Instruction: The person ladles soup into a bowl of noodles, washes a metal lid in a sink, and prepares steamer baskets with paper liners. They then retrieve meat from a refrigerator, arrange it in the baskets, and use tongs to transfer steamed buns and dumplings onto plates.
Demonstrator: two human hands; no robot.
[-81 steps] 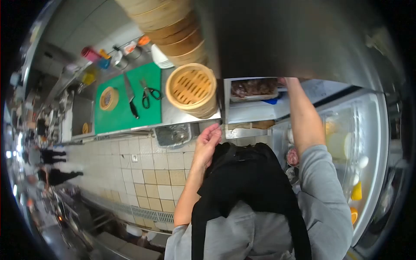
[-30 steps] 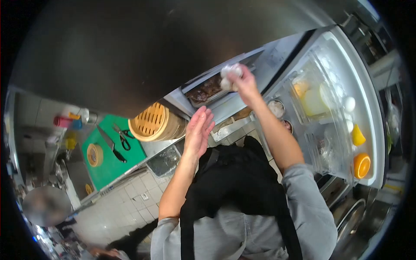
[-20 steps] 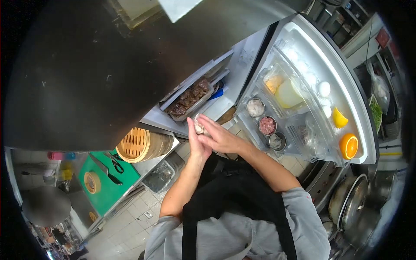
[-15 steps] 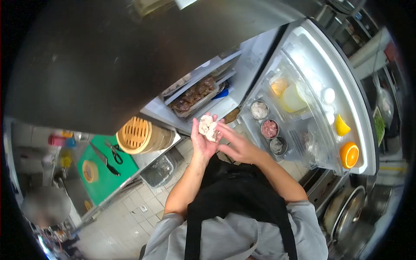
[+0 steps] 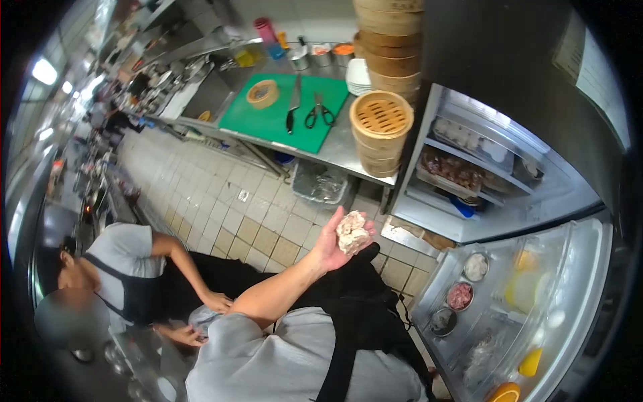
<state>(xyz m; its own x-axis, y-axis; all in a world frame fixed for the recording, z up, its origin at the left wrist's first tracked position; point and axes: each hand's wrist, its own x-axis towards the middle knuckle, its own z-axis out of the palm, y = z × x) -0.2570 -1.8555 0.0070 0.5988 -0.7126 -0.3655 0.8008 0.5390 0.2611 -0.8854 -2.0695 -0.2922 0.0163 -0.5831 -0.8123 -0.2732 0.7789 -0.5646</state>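
Observation:
On the upturned palm of my left hand (image 5: 327,249) sits a pale, pinkish-white lump of what looks like raw meat (image 5: 352,233). The fingers curl up around its far side, holding it out in front of my apron. The open fridge door (image 5: 593,268) is to the right of this hand. On the door's shelf stand a metal cup of pale food (image 5: 476,266), a cup of pink minced meat (image 5: 459,295) and a cup of greyish food (image 5: 443,321). My right hand cannot be made out.
A steel counter carries a green cutting board (image 5: 254,127) with a knife (image 5: 293,104), scissors (image 5: 319,114) and a tape roll (image 5: 262,94). Bamboo steamers (image 5: 380,134) stack beside the fridge. Below is a lined bin (image 5: 320,184). A co-worker (image 5: 134,261) is close on my left.
My view has swung left, bringing the counter and co-worker into sight. My right hand has come away from the meat lump and left view. The left hand still holds the lump.

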